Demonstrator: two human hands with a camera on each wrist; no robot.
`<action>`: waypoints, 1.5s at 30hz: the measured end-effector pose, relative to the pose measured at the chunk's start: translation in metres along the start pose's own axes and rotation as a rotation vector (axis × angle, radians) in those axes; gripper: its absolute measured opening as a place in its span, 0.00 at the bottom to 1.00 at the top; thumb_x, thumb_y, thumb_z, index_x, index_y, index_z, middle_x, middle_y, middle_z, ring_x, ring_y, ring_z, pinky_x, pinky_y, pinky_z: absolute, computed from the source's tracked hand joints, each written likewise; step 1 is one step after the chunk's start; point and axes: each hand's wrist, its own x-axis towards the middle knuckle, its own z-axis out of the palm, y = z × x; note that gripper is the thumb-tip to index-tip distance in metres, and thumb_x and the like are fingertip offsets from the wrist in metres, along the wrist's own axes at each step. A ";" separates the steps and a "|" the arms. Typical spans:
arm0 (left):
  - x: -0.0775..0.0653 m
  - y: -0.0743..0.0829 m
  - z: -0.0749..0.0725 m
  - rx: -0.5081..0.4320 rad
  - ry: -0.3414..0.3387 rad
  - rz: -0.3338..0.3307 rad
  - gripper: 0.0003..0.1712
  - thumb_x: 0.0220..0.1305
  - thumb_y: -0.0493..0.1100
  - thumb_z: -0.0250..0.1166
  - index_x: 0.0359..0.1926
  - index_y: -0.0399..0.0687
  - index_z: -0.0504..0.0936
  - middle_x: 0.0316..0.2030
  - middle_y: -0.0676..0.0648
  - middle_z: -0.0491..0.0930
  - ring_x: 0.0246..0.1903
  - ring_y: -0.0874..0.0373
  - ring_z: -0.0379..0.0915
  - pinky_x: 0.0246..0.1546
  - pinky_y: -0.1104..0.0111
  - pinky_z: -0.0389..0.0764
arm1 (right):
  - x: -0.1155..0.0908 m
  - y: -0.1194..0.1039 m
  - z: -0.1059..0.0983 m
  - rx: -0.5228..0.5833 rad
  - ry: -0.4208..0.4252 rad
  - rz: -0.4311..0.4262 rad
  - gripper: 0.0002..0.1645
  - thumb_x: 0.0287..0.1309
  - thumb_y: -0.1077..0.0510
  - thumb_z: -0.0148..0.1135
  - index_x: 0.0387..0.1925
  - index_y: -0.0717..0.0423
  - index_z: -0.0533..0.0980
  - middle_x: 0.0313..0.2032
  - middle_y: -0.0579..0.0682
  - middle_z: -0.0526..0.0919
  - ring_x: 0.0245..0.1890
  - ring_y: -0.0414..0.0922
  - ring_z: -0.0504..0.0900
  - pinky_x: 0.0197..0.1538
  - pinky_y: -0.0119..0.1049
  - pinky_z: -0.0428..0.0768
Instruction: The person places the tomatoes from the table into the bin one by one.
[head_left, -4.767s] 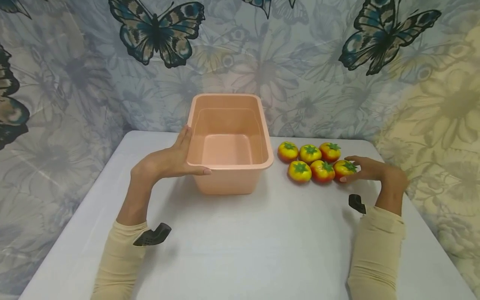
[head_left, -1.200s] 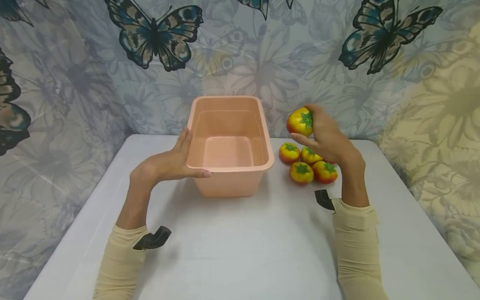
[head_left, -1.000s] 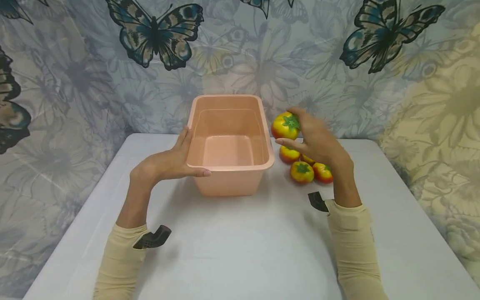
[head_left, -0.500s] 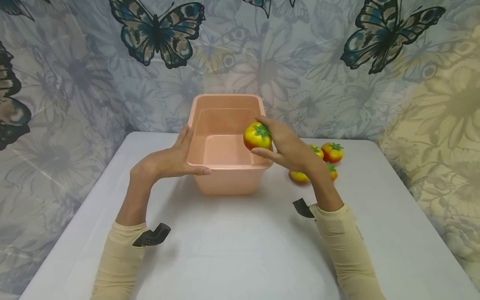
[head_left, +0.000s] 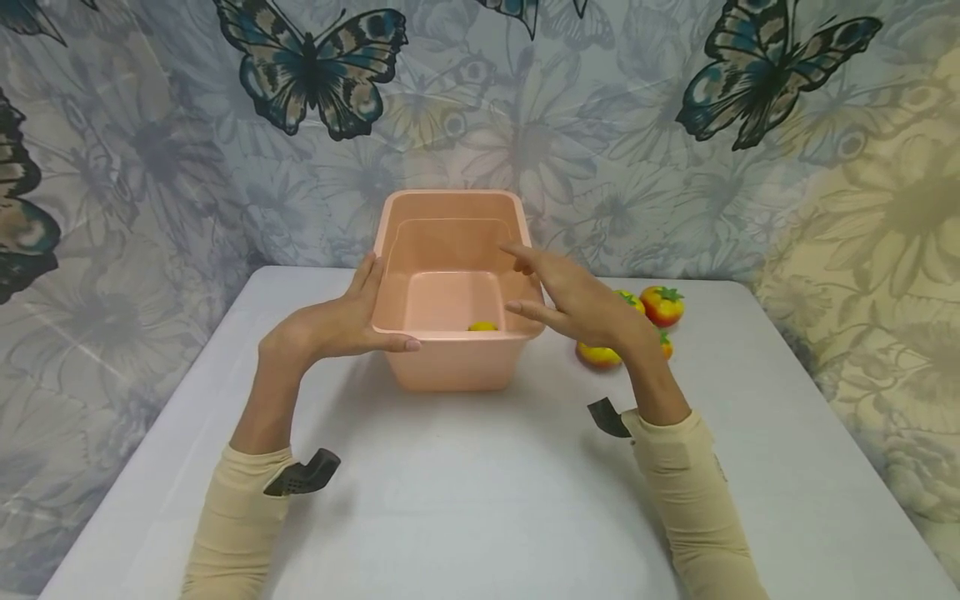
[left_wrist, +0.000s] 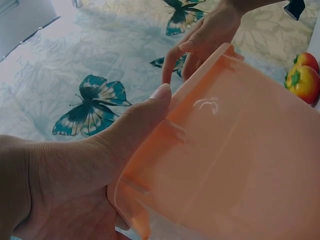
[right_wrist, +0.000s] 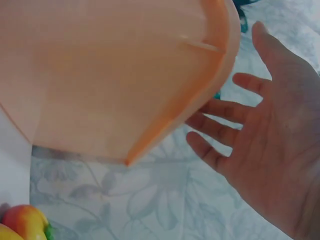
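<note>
A peach plastic tub [head_left: 457,364] stands at the back middle of the white table. My left hand [head_left: 337,327] holds its near left corner, thumb along the front under the rim and fingers up the left side. Over the tub's right rim hovers my right hand [head_left: 573,296], thumb and fingers apart with nothing between them; the right wrist view shows the bare palm [right_wrist: 280,120]. Inside the tub, just the yellow top of a tomato [head_left: 482,327] shows above the front rim. Red-and-yellow tomatoes with green leaves, like this one [head_left: 662,306], sit right of the tub, partly hidden behind my right hand and wrist.
The white table [head_left: 480,500] reaches back to a cloth backdrop [head_left: 600,167] printed with flowers and butterflies. A black wrist device [head_left: 303,473] juts from the left sleeve, and another black device [head_left: 607,417] from the right.
My right hand took a tomato from the group, carried it left over the tub and let it go; it now lies inside. The left hand has stayed on the tub.
</note>
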 end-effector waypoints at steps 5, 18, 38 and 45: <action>0.001 -0.002 0.001 0.000 0.008 0.007 0.79 0.59 0.81 0.62 0.81 0.47 0.17 0.82 0.45 0.12 0.80 0.33 0.51 0.72 0.42 0.70 | -0.004 0.001 -0.007 0.037 -0.010 0.042 0.42 0.76 0.40 0.57 0.82 0.45 0.54 0.75 0.53 0.70 0.71 0.54 0.72 0.74 0.59 0.69; 0.001 -0.001 0.000 0.009 0.002 0.009 0.79 0.59 0.81 0.61 0.81 0.46 0.16 0.82 0.44 0.13 0.78 0.32 0.55 0.69 0.42 0.73 | -0.024 0.001 -0.033 0.044 -0.036 0.229 0.39 0.77 0.36 0.50 0.82 0.37 0.55 0.79 0.51 0.64 0.78 0.56 0.63 0.77 0.69 0.59; 0.001 0.000 0.000 -0.012 0.010 0.006 0.78 0.60 0.80 0.62 0.81 0.49 0.17 0.82 0.45 0.13 0.82 0.34 0.47 0.72 0.41 0.69 | -0.078 0.039 -0.081 0.049 -0.097 0.501 0.45 0.79 0.37 0.46 0.85 0.41 0.41 0.80 0.64 0.53 0.77 0.68 0.56 0.71 0.77 0.58; -0.001 -0.002 0.002 0.004 0.006 0.001 0.79 0.60 0.81 0.61 0.81 0.48 0.16 0.82 0.46 0.12 0.80 0.32 0.52 0.70 0.41 0.71 | -0.089 0.055 -0.085 0.081 -0.132 0.563 0.48 0.80 0.35 0.42 0.85 0.48 0.37 0.78 0.72 0.51 0.76 0.73 0.54 0.68 0.79 0.60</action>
